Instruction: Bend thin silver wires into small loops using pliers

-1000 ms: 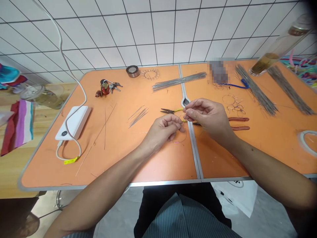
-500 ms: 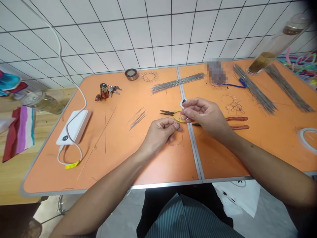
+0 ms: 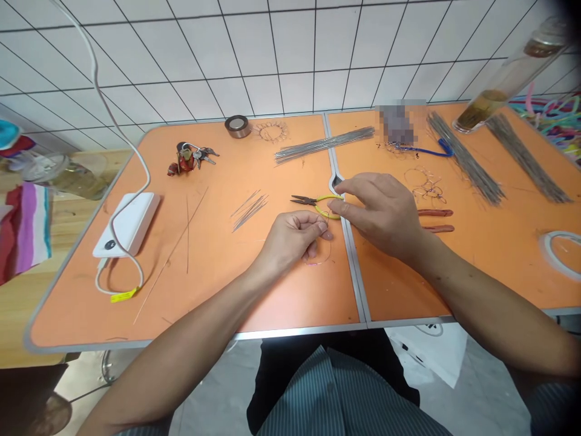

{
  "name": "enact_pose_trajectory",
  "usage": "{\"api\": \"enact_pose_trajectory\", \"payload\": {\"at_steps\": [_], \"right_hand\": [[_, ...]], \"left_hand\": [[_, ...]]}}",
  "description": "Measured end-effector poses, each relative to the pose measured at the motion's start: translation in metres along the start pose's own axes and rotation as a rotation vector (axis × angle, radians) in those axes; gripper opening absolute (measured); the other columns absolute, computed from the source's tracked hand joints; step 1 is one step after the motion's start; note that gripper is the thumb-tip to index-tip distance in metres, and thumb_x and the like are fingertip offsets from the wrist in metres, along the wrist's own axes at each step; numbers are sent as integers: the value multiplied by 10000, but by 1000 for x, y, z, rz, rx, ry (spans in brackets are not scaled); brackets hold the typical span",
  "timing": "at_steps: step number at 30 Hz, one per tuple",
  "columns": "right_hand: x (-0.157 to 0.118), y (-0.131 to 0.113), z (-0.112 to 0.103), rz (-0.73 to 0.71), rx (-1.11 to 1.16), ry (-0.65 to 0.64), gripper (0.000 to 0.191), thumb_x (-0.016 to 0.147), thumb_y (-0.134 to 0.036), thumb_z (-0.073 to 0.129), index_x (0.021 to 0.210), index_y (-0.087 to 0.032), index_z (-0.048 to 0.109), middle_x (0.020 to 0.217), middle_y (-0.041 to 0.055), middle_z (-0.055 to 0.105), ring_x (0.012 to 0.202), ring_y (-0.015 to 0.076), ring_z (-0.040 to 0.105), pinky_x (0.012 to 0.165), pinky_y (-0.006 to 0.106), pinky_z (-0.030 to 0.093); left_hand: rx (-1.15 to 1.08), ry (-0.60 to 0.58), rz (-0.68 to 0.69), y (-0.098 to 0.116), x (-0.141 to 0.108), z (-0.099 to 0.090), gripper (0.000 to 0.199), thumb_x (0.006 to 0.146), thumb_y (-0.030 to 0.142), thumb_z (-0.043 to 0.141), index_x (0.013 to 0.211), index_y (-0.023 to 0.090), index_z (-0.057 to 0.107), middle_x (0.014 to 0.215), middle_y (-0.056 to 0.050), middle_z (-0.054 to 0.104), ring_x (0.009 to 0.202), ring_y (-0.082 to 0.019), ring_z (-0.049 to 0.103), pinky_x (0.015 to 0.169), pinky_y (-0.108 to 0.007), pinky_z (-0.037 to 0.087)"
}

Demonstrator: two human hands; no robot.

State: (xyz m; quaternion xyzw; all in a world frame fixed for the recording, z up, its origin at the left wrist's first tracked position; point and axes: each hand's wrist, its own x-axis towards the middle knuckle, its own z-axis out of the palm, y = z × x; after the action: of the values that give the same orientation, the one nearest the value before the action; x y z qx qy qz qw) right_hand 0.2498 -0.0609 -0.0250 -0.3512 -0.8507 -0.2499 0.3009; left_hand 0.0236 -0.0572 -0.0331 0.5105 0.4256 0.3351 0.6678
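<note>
My left hand (image 3: pixel 293 241) is closed in a pinch on a thin wire loop (image 3: pixel 330 249), which hangs in a curve just right of the fingertips. Part of the loop is hidden behind the fingers. Yellow-handled pliers (image 3: pixel 321 198) lie just beyond that hand, their dark jaws pointing left. My right hand (image 3: pixel 385 212) is over the handle ends, thumb and forefinger apart on either side of them. Whether the fingers touch the handles is hard to see. Behind the right wrist lie red-handled pliers (image 3: pixel 436 212), partly covered.
Short wires (image 3: pixel 250 213) lie left of my hands. Bundles of long wire (image 3: pixel 324 145) rest farther back, beside a tape roll (image 3: pixel 238 126) and keys (image 3: pixel 193 156). A white power bank (image 3: pixel 128 224) with its cable stands left. A tall glass bottle (image 3: pixel 488 106) stands back right.
My right hand has moved slightly away from the left hand's fingertips, and its thumb and forefinger have spread at the yellow handles. The left hand keeps its pinch on the wire loop.
</note>
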Motion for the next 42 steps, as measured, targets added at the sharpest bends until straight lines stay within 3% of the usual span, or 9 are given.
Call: {"api": "enact_pose_trajectory", "payload": {"at_steps": [8, 15, 18, 21, 25, 28, 34, 38, 42], "right_hand": [[4, 0, -1, -22, -12, -64, 265, 1052, -58, 580, 1018, -270, 737, 1040, 22, 799, 1032, 213, 687, 821, 381, 443], [3, -4, 0, -27, -135, -142, 276, 1054, -65, 552, 936, -229, 741, 897, 24, 759, 778, 190, 561, 660, 370, 338], [-1, -9, 3, 40, -77, -161, 277, 1059, -84, 543, 934, -220, 749, 882, 31, 743, 768, 188, 557, 651, 370, 323], [-5, -13, 8, 199, 74, -194, 229, 1076, -146, 573, 972, -217, 765, 926, 40, 756, 790, 182, 610, 641, 360, 323], [-5, -12, 12, 380, 309, -216, 191, 1087, -211, 614, 1018, -208, 792, 958, 50, 782, 855, 192, 696, 687, 335, 408], [-3, -10, 9, 412, 335, -242, 192, 1076, -205, 622, 1017, -212, 804, 1003, 55, 808, 888, 198, 721, 697, 337, 419], [4, -14, 1, 385, 72, -358, 276, 1093, -230, 569, 915, -219, 779, 923, 54, 803, 820, 198, 671, 599, 367, 251], [6, -16, 0, 393, 84, -342, 266, 1095, -240, 556, 937, -213, 767, 1023, 71, 809, 856, 198, 670, 599, 355, 234], [3, -16, 3, 451, 171, -356, 214, 1059, -221, 585, 941, -220, 763, 935, 43, 792, 805, 190, 655, 609, 349, 242]], "left_hand": [[18, -3, -26, 0, -1, -1, 183, 909, 319, 814, 835, 153, 789, 575, -8, 691, 407, -85, 497, 379, -213, 398], [26, 7, -33, 0, -1, 0, 145, 929, 262, 779, 849, 140, 785, 764, -66, 803, 420, -79, 550, 374, -214, 430], [20, 15, -28, -2, 0, 0, 139, 942, 241, 754, 857, 136, 786, 819, -82, 826, 416, -79, 564, 378, -219, 451], [12, 34, -19, -2, 0, 0, 147, 947, 236, 739, 852, 134, 786, 883, -97, 846, 424, -81, 584, 386, -222, 470], [5, 57, -12, 0, 0, -1, 160, 936, 248, 752, 826, 137, 788, 905, -105, 854, 444, -78, 601, 400, -211, 469], [-5, 68, -12, 2, -1, -2, 165, 919, 264, 781, 806, 143, 783, 909, -108, 856, 445, -78, 601, 402, -211, 463], [-11, 70, -11, 2, 0, -2, 163, 904, 278, 804, 810, 147, 783, 911, -108, 859, 437, -77, 598, 412, -219, 477], [-19, 65, -18, 3, -1, -1, 160, 913, 279, 803, 824, 148, 781, 941, -114, 864, 436, -80, 598, 417, -232, 489], [-23, 61, -19, 3, -2, -1, 157, 923, 266, 793, 819, 149, 776, 937, -113, 864, 443, -79, 601, 426, -226, 482]]}}
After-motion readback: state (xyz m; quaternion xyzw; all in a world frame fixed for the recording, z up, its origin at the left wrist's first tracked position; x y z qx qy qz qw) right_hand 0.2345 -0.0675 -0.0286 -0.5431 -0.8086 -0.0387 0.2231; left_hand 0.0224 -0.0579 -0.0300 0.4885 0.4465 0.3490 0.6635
